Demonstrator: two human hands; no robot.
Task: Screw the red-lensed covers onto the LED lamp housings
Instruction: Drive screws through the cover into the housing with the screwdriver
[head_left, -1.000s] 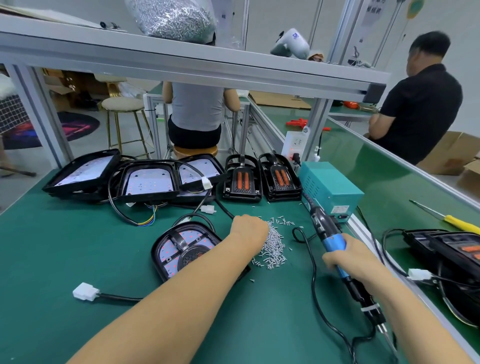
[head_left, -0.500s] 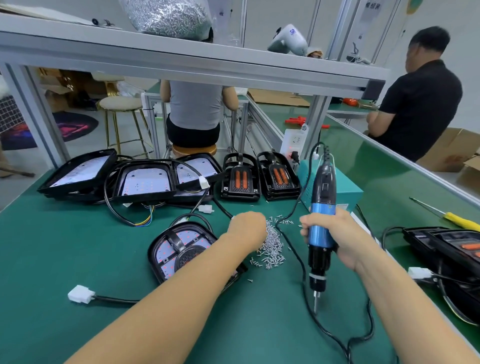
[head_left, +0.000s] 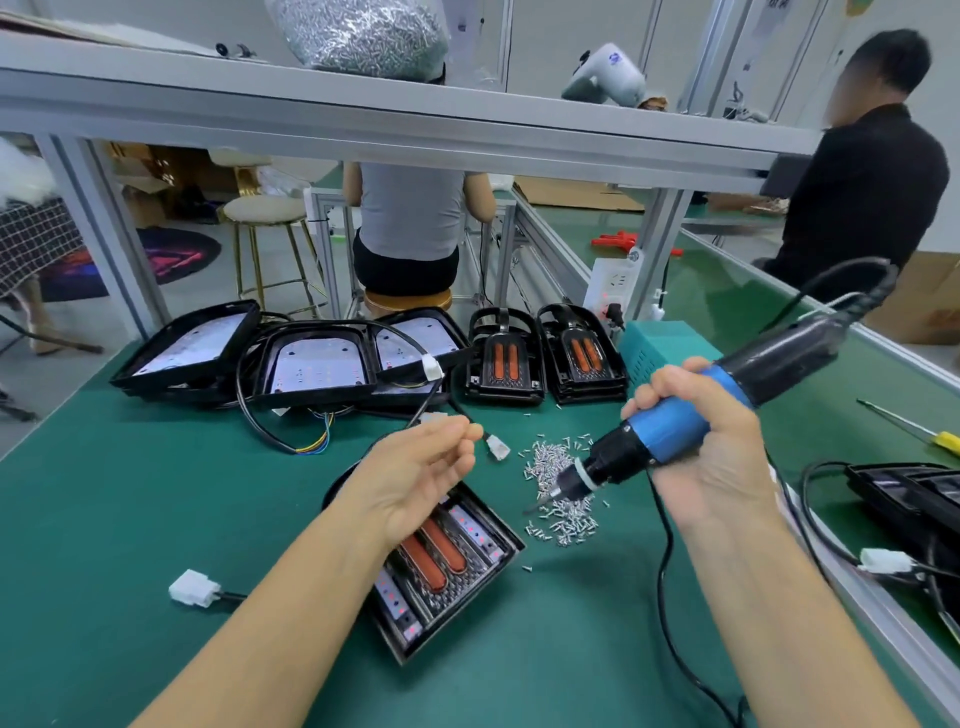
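Gripping the blue electric screwdriver (head_left: 670, 434), your right hand (head_left: 711, 447) tilts its tip over the screw pile (head_left: 558, 499). Your left hand (head_left: 415, 467) floats mid-frame above the red-lensed lamp (head_left: 441, 566), fingertips pinched; what they hold, I cannot tell.

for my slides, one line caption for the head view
Right hand grips electric screwdriver over screw pile; left hand hovers above lamp.

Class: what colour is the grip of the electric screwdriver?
Blue, on the electric screwdriver gripped by the right hand; head view.

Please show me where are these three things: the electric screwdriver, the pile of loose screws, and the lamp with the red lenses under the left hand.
Electric screwdriver (head_left: 670, 426), head view, on its blue grip.
Pile of loose screws (head_left: 571, 522), head view, on the heap's near part.
Lamp with the red lenses (head_left: 441, 566), head view, on a red lens.
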